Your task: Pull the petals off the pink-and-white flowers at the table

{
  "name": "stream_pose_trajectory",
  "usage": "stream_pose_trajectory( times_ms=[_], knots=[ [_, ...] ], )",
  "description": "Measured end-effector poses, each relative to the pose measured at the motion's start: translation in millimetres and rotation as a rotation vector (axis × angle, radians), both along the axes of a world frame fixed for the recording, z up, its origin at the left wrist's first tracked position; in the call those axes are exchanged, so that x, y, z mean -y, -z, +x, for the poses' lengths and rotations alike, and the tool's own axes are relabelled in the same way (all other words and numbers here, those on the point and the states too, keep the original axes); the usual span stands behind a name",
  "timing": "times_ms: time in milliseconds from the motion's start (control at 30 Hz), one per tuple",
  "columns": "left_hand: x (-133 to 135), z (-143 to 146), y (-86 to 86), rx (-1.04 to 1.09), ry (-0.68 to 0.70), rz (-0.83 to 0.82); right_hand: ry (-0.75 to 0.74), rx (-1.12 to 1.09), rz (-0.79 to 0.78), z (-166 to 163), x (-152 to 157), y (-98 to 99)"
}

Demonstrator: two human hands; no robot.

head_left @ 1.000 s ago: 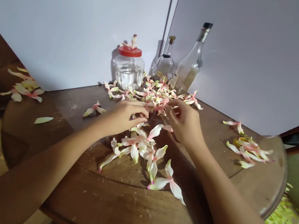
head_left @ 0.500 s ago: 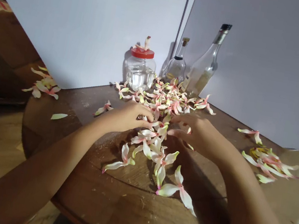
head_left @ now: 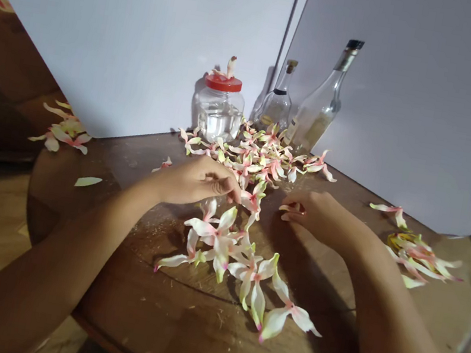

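Note:
On a round wooden table [head_left: 173, 335], a loose line of white-pink flowers with green tips runs toward me. My left hand [head_left: 202, 182] is closed, its fingertips pressed together at the edge of one flower [head_left: 253, 199] in the middle of the line. To the right, my right hand [head_left: 313, 210] hovers low over the table with loosely bent fingers slightly apart, and I see nothing held in it. Nearer to me lie a flower cluster [head_left: 217, 235] and a three-petalled flower [head_left: 290, 311]. Behind my hands spreads a flower heap [head_left: 257, 153].
A red-lidded clear jar [head_left: 220, 115] stands at the back with a flower on its lid. Beside it are a corked bottle [head_left: 278, 102] and a taller tilted-looking bottle [head_left: 319, 109] against the wall [head_left: 409, 109]. More flowers lie left [head_left: 64, 133] and right [head_left: 423, 256].
My right hand has drawn back to the right, away from the flowers. My left hand's fingers have closed. The near flowers have shifted toward me and spread.

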State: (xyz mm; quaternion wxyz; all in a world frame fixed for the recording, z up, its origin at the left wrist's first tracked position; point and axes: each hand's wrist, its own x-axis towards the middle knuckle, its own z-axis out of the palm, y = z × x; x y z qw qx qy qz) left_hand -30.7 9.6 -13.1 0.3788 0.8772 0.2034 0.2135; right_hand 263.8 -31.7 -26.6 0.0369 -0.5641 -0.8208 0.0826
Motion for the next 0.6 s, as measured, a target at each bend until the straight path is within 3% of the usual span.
stream_pose_trajectory(
  times_ms=[133,233,333,467,600],
  knots=[
    [-3,4,5.8,0.004,-0.091,0.162,0.016,-0.290,0.149,-4,9,-13.7],
    [1,12,12.2,0.109,-0.181,0.192,0.049,-0.801,0.206,-19,16,-20.6],
    [10,23,17.1,0.260,-0.234,0.156,-0.032,-1.231,0.211,-41,23,-18.0],
    [22,31,17.3,0.454,-0.289,0.163,-0.068,-1.335,0.132,-62,28,-12.8],
    [25,29,15.1,0.393,-0.403,0.246,-0.085,-1.236,-0.066,-61,30,-15.4]
  ],
)
